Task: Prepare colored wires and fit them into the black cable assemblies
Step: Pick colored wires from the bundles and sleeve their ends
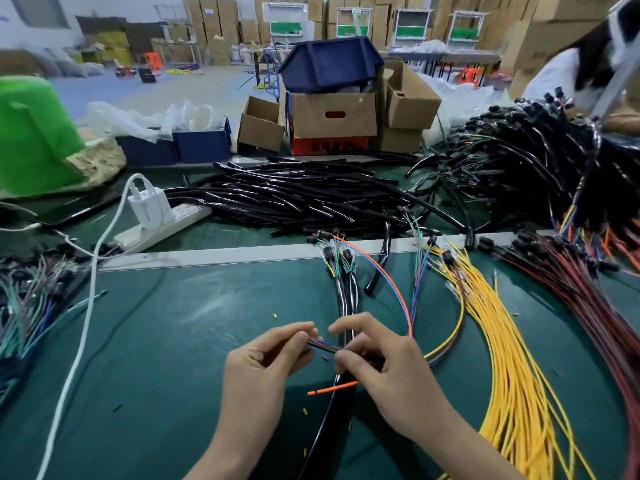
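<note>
Above the black cable assemblies [341,299], the left hand [263,368] and right hand [384,365] both pinch one short wire bundle [323,345]; one orange wire end [332,388] crosses them.

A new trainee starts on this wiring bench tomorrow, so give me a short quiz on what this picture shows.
1. True or false: the yellow wires lie to the right of the right hand.
2. What do the left hand and right hand pinch between them? A power strip; B small bundle of coloured wires; C blue bin.
3. Fill in: the wire end sticking out below the right hand is ____.
Key: 1 true; 2 B; 3 orange.
</note>
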Demonstrator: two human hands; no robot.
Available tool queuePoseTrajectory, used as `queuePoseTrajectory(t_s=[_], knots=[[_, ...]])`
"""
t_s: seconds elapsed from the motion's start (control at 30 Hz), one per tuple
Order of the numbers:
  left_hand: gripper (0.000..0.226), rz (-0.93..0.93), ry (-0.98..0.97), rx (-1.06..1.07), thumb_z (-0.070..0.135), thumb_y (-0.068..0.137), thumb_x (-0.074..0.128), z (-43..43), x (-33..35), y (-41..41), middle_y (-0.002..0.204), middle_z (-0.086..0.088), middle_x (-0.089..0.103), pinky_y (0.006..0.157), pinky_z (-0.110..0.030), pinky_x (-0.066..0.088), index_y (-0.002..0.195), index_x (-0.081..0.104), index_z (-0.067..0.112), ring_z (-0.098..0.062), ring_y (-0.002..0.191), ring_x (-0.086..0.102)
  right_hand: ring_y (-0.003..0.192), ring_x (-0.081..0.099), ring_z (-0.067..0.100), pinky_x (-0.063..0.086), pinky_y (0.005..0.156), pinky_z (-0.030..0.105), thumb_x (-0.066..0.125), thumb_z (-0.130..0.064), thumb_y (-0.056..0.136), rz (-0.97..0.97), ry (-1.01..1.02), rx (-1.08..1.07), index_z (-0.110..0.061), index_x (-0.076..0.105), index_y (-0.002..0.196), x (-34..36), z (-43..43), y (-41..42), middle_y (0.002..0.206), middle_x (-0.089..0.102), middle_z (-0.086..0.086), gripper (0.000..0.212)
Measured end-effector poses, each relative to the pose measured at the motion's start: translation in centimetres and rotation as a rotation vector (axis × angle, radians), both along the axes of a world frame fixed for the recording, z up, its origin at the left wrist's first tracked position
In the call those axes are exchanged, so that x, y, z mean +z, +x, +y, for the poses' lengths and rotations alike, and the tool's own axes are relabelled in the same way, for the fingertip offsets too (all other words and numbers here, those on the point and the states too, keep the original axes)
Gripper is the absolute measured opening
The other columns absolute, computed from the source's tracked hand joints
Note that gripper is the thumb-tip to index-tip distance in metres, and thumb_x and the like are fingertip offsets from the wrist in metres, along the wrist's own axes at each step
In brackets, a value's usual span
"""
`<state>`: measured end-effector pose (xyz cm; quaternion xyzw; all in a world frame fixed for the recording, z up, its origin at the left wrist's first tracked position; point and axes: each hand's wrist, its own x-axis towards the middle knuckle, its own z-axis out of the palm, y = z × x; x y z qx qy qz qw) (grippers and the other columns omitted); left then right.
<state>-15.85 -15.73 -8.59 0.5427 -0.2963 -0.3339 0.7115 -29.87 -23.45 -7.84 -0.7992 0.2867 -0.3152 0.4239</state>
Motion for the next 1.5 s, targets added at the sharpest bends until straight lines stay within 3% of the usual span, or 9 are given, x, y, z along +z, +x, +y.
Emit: queuePoseTrajectory(t_s=[0.07,0.17,0.33,0.53,0.77,0.93,1.1,1.3,1.5], knots=[[0.020,0.005,0.008,-0.005,0.001,0.081,0.062,0.0,-0.1,0.1,0.080,-0.012,0.074,0.065,-0.017,0.054,0.077,0.077,0.013,-0.017,0.076,0.072,0.059,0.055,0.010,0.044,0.060,0.025,0.065,-0.010,0.087,-0.036,-0.033,0.000,-0.031,0.062,0.089,0.0,0.1,0.0,0.068,0.066,-0.008,0.021],[0.018,0.055,0.007,-0.018,-0.001,0.081,0.061,0.0,0.1,0.3,0.078,-0.017,0.073,0.062,-0.017,0.054,0.075,0.075,0.007,-0.020,0.072,0.072,0.064,0.058,-0.001,0.040,0.061,0.010,0.068,-0.020,0.084,-0.125,-0.110,0.017,-0.023,0.071,0.084,0.4,0.2,-0.1,0.072,0.065,-0.017,0.004],[0.011,0.158,0.005,-0.034,0.006,0.074,0.064,0.0,0.1,0.6,0.079,-0.015,0.073,0.062,-0.015,0.054,0.074,0.075,0.007,-0.015,0.071,0.070,0.078,0.066,0.002,0.047,0.069,0.013,0.056,-0.048,0.089,-0.191,-0.190,0.105,-0.014,0.075,0.084,1.1,0.5,-0.3,0.087,0.071,-0.013,0.039],[0.012,0.252,0.005,-0.018,0.011,0.069,0.066,-0.4,-0.6,1.2,0.078,-0.008,0.073,0.062,-0.015,0.053,0.073,0.076,0.008,-0.013,0.071,0.070,0.094,0.063,-0.003,0.047,0.082,0.014,0.066,-0.027,0.087,-0.126,-0.247,0.151,-0.011,0.075,0.084,0.5,0.2,-0.5,0.103,0.069,-0.008,0.018],[0.012,0.237,0.010,-0.009,0.012,0.069,0.066,-0.4,-0.9,1.6,0.080,-0.009,0.073,0.063,-0.014,0.054,0.075,0.076,0.008,-0.014,0.072,0.071,0.102,0.059,0.003,0.045,0.088,0.019,0.060,-0.032,0.090,-0.043,-0.348,0.140,-0.012,0.073,0.086,0.3,0.3,-0.3,0.111,0.068,-0.003,0.024],[0.013,0.230,0.014,-0.011,0.012,0.070,0.066,-0.3,-1.0,1.4,0.083,-0.013,0.073,0.064,-0.015,0.054,0.077,0.076,0.007,-0.016,0.076,0.072,0.087,0.053,-0.008,0.040,0.080,0.012,0.060,-0.036,0.088,-0.070,-0.308,0.126,-0.009,0.069,0.079,0.5,0.2,-0.3,0.109,0.065,-0.003,0.030],[0.013,0.256,0.015,0.000,0.012,0.070,0.065,-0.3,-0.8,1.6,0.083,-0.011,0.073,0.064,-0.014,0.054,0.076,0.076,0.007,-0.019,0.076,0.072,0.074,0.052,0.000,0.041,0.077,0.012,0.068,-0.023,0.086,-0.050,-0.312,0.156,-0.005,0.065,0.074,0.4,-0.1,-0.6,0.110,0.062,0.002,0.022],[0.015,0.147,-0.001,-0.051,0.014,0.068,0.067,0.0,-0.3,1.0,0.078,-0.012,0.073,0.064,-0.015,0.054,0.078,0.076,0.010,-0.014,0.073,0.071,0.070,0.058,0.006,0.046,0.065,0.018,0.063,-0.031,0.088,-0.173,-0.374,-0.044,-0.013,0.062,0.075,0.0,-0.1,-0.2,0.080,0.064,-0.007,0.022],[0.015,0.095,-0.021,-0.077,0.007,0.067,0.063,0.2,0.1,0.2,0.073,-0.013,0.072,0.060,-0.017,0.055,0.073,0.077,0.008,-0.015,0.068,0.070,0.054,0.042,-0.005,0.034,0.055,0.007,0.062,-0.036,0.087,-0.231,-0.345,-0.111,-0.022,0.060,0.077,-0.1,0.3,0.0,0.063,0.053,-0.012,0.017]])
